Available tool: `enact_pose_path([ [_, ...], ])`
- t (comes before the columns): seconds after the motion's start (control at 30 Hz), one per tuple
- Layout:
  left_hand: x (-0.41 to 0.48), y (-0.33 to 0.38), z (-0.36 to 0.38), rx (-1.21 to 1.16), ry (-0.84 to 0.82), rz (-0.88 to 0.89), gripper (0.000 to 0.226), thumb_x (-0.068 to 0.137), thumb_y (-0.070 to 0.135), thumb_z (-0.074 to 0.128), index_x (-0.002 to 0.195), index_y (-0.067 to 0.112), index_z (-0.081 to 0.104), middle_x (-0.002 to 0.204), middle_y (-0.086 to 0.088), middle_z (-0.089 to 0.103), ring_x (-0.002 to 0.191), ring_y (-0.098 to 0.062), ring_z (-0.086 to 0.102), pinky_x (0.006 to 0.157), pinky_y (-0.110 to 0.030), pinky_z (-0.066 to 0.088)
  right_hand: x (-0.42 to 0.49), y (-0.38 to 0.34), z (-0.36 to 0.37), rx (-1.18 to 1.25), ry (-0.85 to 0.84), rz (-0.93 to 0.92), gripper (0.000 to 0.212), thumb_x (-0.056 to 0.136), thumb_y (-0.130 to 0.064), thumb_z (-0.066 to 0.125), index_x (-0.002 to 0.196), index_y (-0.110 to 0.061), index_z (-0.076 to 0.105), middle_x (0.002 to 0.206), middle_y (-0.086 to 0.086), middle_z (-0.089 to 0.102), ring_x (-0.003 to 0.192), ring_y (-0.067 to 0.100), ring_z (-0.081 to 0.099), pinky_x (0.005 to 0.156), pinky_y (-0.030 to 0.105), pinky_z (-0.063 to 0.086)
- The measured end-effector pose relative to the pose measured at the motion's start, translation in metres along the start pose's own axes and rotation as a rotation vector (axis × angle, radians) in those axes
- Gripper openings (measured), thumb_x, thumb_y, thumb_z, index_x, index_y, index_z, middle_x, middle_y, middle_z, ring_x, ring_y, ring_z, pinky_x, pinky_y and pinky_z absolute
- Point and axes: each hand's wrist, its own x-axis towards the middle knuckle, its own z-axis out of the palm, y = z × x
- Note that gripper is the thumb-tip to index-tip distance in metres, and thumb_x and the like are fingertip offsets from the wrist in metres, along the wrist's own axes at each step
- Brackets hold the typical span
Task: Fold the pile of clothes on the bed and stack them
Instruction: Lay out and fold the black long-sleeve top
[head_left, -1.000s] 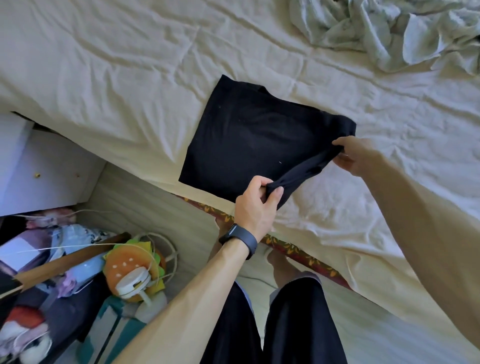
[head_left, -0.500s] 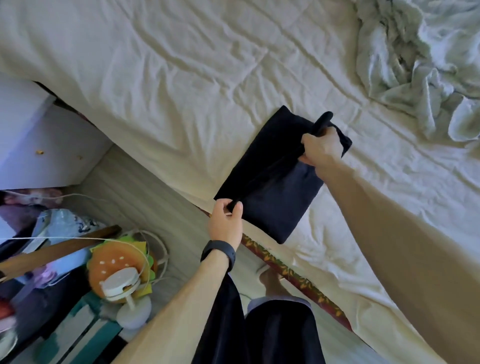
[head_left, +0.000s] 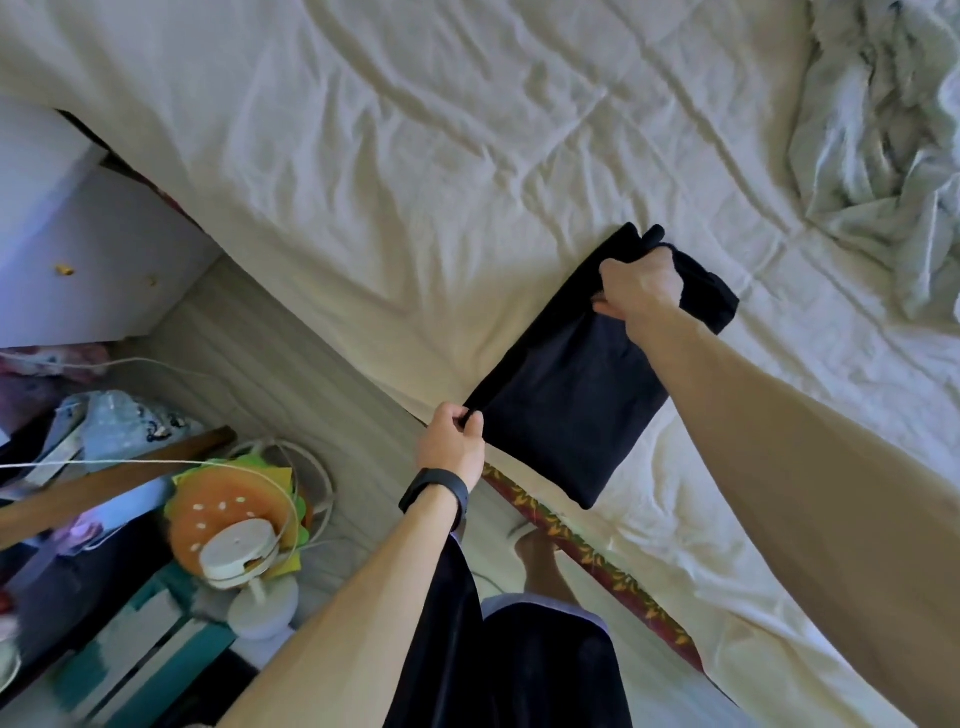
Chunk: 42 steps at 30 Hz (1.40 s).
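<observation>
The black garment (head_left: 566, 405) is laid on the bed (head_left: 415, 156), long axis running near-left to far-right. Its near corner is pinched by the left grip (head_left: 454, 441), its far end grasped by the right grip (head_left: 641, 283).

The folded black fabric garment (head_left: 566, 405) lies on the wrinkled cream bedsheet (head_left: 415, 156), stretched between the hands. The left hand (head_left: 452, 447) pinches its near corner at the bed's edge, and the right hand (head_left: 641, 283) grips its far end. The crumpled pale cloth pile (head_left: 883, 130) lies well beyond and right of the right hand. The orange burger-shaped plush cushion (head_left: 228, 509) sits on the floor left of the left hand, with the flat white wooden cabinet (head_left: 78, 260) behind it.
</observation>
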Motion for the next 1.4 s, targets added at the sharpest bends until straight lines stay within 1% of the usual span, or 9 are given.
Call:
enact_pose_path([
  [0.17, 0.007, 0.003, -0.009, 0.007, 0.019, 0.028, 0.005, 0.101, 0.023, 0.052, 0.106, 0.024, 0.052, 0.102, 0.005, 0.064, 0.072, -0.003, 0.056, 0.055, -0.018, 0.040, -0.018, 0.006, -0.003, 0.348, -0.180, -0.030, 0.033, 0.091, -0.021, 0.069, 0.122, -0.015, 0.058, 0.106, 0.005, 0.071, 0.089, 0.016, 0.075, 0.073, 0.027, 0.063],
  [0.33, 0.006, 0.030, -0.013, 0.127, 0.133, 0.293, 0.030, 0.097, 0.018, 0.058, 0.125, 0.013, 0.053, 0.127, -0.007, 0.052, 0.103, -0.023, 0.056, 0.081, -0.030, 0.045, -0.058, 0.071, -0.033, 0.539, 0.002, -0.003, 0.019, 0.092, -0.021, 0.066, 0.111, -0.021, 0.066, 0.102, 0.000, 0.074, 0.086, 0.011, 0.075, 0.078, 0.029, 0.061],
  [0.47, 0.006, 0.072, 0.005, 0.447, 0.245, 0.783, 0.049, 0.093, 0.024, 0.062, 0.138, 0.007, 0.051, 0.144, -0.017, 0.047, 0.132, -0.035, 0.046, 0.105, -0.045, 0.043, -0.091, 0.145, -0.042, 0.244, 0.199, -0.032, 0.019, 0.099, -0.037, 0.057, 0.116, -0.029, 0.060, 0.117, -0.009, 0.065, 0.112, 0.011, 0.063, 0.089, 0.029, 0.052],
  [0.6, 0.020, 0.102, 0.042, 0.986, 0.006, 1.307, 0.068, 0.099, 0.038, 0.049, 0.159, 0.022, 0.022, 0.168, -0.003, 0.013, 0.154, -0.024, 0.013, 0.122, -0.050, 0.012, -0.113, 0.196, -0.011, -0.212, 0.179, -0.229, 0.054, 0.104, -0.046, 0.046, 0.154, -0.034, 0.032, 0.166, 0.001, 0.020, 0.150, 0.024, 0.022, 0.120, 0.047, 0.027],
  [0.7, 0.049, 0.121, 0.066, 1.413, -0.150, 1.560, 0.066, 0.104, 0.045, 0.027, 0.160, 0.032, -0.006, 0.167, 0.003, -0.014, 0.154, -0.020, -0.010, 0.120, -0.051, -0.011, -0.117, 0.211, 0.020, -0.435, 0.224, -0.372, 0.064, 0.106, -0.047, 0.036, 0.163, -0.030, 0.014, 0.171, 0.007, -0.002, 0.158, 0.026, -0.001, 0.125, 0.048, 0.008],
  [0.83, 0.095, 0.163, 0.062, 1.630, -0.099, 1.477, 0.057, 0.103, 0.051, 0.010, 0.156, 0.044, -0.011, 0.164, 0.007, -0.020, 0.153, -0.018, -0.011, 0.111, -0.048, -0.028, -0.120, 0.237, 0.043, -0.502, 0.200, -0.341, 0.064, 0.106, -0.050, 0.024, 0.164, -0.027, 0.010, 0.171, 0.009, -0.005, 0.158, 0.025, -0.006, 0.125, 0.056, 0.012],
  [1.0, 0.099, 0.206, 0.062, 1.687, 0.038, 1.610, 0.060, 0.102, 0.051, 0.013, 0.157, 0.038, -0.010, 0.168, 0.002, -0.006, 0.153, -0.020, -0.009, 0.116, -0.054, -0.019, -0.135, 0.252, 0.050, -0.403, 0.210, -0.317, 0.064, 0.105, -0.048, 0.030, 0.163, -0.024, 0.017, 0.171, 0.011, 0.001, 0.158, 0.026, -0.001, 0.122, 0.060, 0.018],
  [1.17, 0.070, 0.216, 0.111, 1.704, -0.266, 1.905, 0.059, 0.103, 0.050, 0.017, 0.159, 0.038, 0.004, 0.169, 0.002, 0.000, 0.155, -0.021, -0.002, 0.121, -0.055, -0.006, -0.135, 0.233, 0.043, -0.111, 0.261, -0.227, 0.071, 0.103, -0.049, 0.045, 0.162, -0.020, 0.019, 0.168, 0.011, 0.016, 0.153, 0.028, 0.022, 0.121, 0.050, 0.027],
  [1.4, 0.101, 0.268, 0.157, 1.714, -0.084, 1.333, 0.065, 0.100, 0.064, 0.009, 0.159, 0.038, 0.002, 0.168, 0.007, 0.002, 0.154, -0.022, 0.003, 0.120, -0.056, 0.004, -0.138, 0.239, 0.038, 0.677, 0.019, 0.319, 0.048, 0.075, -0.068, 0.073, 0.108, -0.038, 0.055, 0.103, -0.020, 0.066, 0.092, -0.003, 0.064, 0.076, 0.025, 0.050],
])
